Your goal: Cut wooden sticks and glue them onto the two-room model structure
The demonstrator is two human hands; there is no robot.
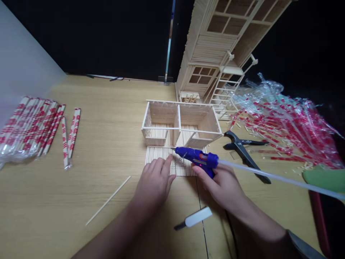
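Observation:
My right hand (225, 185) is wrapped round the handle of a blue hot glue gun (192, 155). A long clear glue stick (258, 174) runs out of its back to the right. The nozzle is at the front wall of a small two-room model (179, 122) built of thin wooden sticks, just above its slatted front deck (156, 153). My left hand (153, 181) lies on the deck with its fingers stretched forward, the index fingertip near the nozzle. Whether those fingers press on a stick is hard to see.
Behind stands a taller stick house (205, 50) with a ladder (226, 86). Black cutting pliers (242, 154) and a heap of wrappers (291, 126) lie right; wrapped chopsticks (35, 122) lie left. Nearer are a loose stick (107, 201) and a white-handled tool (198, 217).

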